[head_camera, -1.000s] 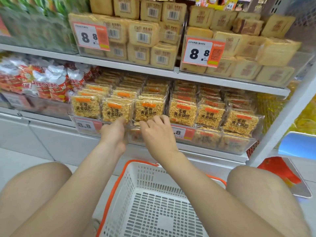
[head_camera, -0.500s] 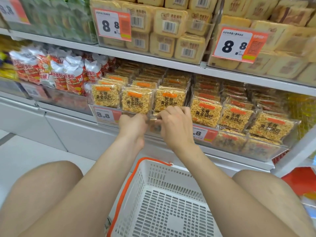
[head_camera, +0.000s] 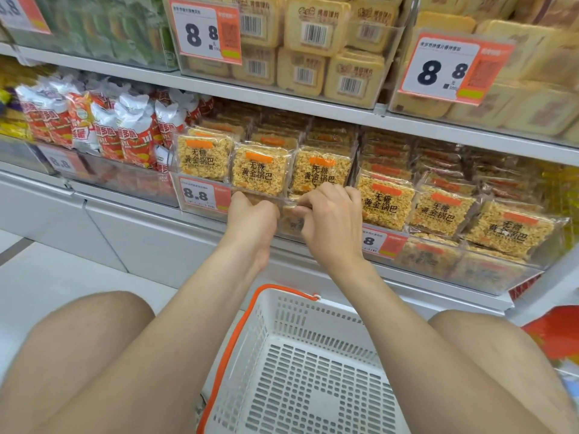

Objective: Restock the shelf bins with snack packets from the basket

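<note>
Glossy clear-plastic packets, perforated plastic basket

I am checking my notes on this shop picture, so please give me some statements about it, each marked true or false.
1. The part of the basket that shows is empty. True.
2. The basket's handle is blue. False: it is orange.
3. The left hand and right hand are both at the front of a bin on the lower shelf. True.
4. The tag just left of the left hand reads 9.9. False: it reads 8.8.
</note>
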Demonstrator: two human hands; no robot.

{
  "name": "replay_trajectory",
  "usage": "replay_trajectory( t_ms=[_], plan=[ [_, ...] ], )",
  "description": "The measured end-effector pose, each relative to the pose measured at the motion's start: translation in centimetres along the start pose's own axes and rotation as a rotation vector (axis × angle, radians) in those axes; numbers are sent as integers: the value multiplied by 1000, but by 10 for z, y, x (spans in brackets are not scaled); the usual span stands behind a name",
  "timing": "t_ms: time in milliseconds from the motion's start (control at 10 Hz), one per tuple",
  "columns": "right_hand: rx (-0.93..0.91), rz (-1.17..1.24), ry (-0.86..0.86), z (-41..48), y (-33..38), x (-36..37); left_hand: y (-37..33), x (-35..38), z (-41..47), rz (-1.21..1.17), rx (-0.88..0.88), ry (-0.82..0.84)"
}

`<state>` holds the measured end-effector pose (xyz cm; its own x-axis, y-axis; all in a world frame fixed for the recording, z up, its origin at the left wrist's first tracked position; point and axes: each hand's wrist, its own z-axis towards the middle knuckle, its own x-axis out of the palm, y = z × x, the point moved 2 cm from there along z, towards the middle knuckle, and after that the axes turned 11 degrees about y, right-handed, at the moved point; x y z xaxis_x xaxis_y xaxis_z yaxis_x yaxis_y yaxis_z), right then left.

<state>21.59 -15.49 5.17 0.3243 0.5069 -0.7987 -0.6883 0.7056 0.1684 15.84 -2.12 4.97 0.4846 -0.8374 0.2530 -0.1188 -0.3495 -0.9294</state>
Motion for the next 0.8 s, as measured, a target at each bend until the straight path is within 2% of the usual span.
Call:
replay_trajectory(
  t_ms=[300,600,700,800],
  plan=[
    [41,-91,60,9,-5,15,-2,-2,6,-24,-29,50],
    [17,-136,240,7,1,14,12,2,9,35,-62,82],
    [-21,-32,297,0,2,3,11,6,-6,76,-44,87],
    [92,299,211,-3,-2,-18,7,13,-18,163,-1,16]
  ],
)
